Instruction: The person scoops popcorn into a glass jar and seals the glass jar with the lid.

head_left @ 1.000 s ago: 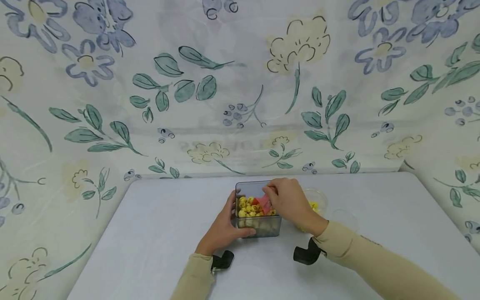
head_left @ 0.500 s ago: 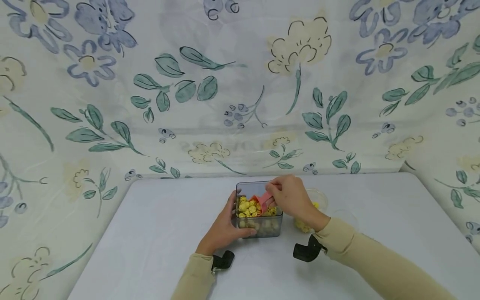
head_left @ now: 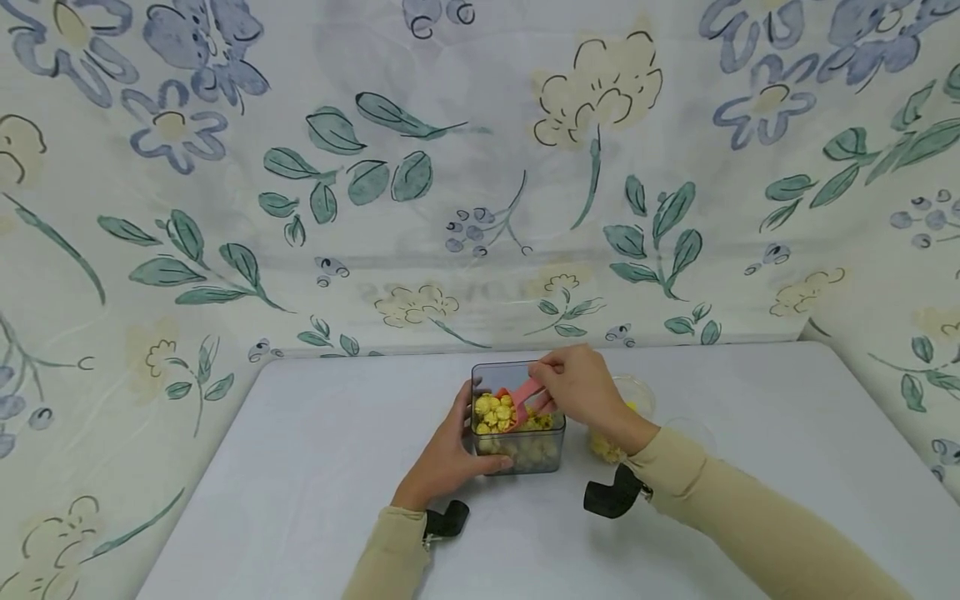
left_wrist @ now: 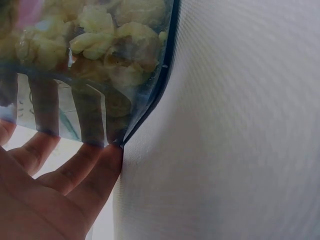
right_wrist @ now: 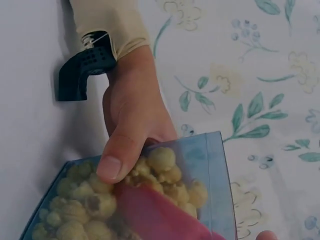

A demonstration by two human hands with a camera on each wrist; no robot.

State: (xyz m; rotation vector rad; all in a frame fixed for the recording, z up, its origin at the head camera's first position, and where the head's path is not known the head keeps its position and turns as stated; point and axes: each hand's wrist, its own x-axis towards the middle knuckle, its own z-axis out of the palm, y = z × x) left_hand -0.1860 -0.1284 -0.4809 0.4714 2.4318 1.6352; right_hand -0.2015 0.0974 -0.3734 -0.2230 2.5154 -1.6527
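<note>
Here we have one bin (head_left: 536, 454) of popcorn (head_left: 491, 414) toward the table's (head_left: 300, 483) twelve o'clock, its pieces too heaped to count! We watch the left hand (head_left: 442, 454) grip it, fingers at nine, thumb at six; the right hand (head_left: 583, 393), at two, pinches one scoop (head_left: 522, 402) aimed at eight. At three we spot one tub (head_left: 639, 395), then one clear disc (head_left: 692, 435).

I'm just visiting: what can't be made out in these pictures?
- Clear round tub: head view, partly hidden by the right hand.
- Pink scoop: right wrist view, cut off by the bottom edge.
- Clear disc: head view, too faint to identify.
</note>
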